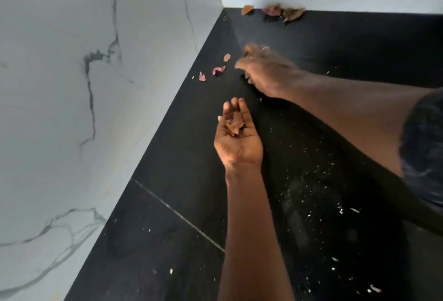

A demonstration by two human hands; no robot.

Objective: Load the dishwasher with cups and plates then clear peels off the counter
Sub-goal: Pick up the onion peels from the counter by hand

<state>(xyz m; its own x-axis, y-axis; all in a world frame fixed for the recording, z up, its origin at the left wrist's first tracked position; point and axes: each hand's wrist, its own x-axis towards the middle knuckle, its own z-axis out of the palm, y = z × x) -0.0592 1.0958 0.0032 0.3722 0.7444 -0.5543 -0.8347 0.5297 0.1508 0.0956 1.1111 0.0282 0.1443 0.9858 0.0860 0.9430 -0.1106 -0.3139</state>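
Small pink papery peels (219, 70) lie just left of the blurred right hand (266, 70), its fingers unreadable; the palm-up left hand (236, 137) cradles brown peels (235, 124), fingers relaxed

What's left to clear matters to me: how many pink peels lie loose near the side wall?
3 pink peels: one by the right hand, a curled one below it, one nearest the wall. The hand may hide more.

Open black counter (167, 216) ahead, marble walls (107, 72) at left and back, scattered peels (218, 70) near the corner.
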